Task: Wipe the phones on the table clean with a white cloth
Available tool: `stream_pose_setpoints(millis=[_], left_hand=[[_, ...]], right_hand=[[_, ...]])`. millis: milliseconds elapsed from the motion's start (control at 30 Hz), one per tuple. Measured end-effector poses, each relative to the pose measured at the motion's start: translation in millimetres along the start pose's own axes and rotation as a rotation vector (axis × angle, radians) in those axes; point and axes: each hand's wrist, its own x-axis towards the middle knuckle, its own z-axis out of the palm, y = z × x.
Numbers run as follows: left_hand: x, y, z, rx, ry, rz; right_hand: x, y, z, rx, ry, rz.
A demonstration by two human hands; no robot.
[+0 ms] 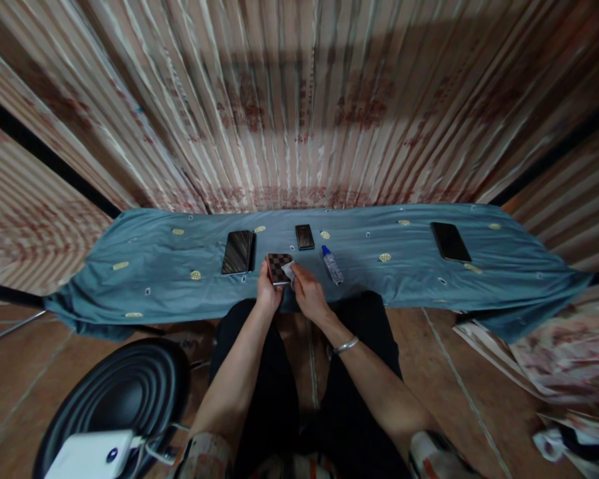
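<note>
Low on the left, off the desk, stands a round black ribbed stool point(114, 392) with a white box-shaped device point(90, 456) lying at its near side.

On the desk point(144, 266), which is covered by a teal cloth with small yellow dots, a large dark glossy phone point(237, 251) lies flat, left of the middle and between the far and near edges.

Just right of it, at the middle of the near edge, the left hand point(268, 293) has its grip closed around the left side of a small phone with a brown and black chequered back point(278, 267), held tilted just above the cloth.

A small white wipe point(288, 270) rests on the chequered phone's right part, pinched in the closed grip of the right hand point(307, 293), whose wrist bears a silver bangle point(346, 344).

Behind the hands, near the far edge, lies a small dark phone point(304, 236).

A small clear bottle with a blue cap point(332, 264) lies on its side just right of the right hand.

Well apart, toward the far right corner, lies another dark flat phone point(450, 241).
</note>
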Motion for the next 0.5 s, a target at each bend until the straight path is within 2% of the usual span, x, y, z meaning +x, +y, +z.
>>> stream_pose_setpoints(millis=[267, 500], left_hand=[[-1.0, 6.7, 3.7, -0.062, -0.026, -0.085], [-3.5, 3.3, 8.4, -0.074, 0.003, -0.127]], right_hand=[[-6.7, -1.6, -13.3, -0.003, -0.033, 0.004], [1.4, -2.9, -25.4, -0.192, -0.015, -0.103]])
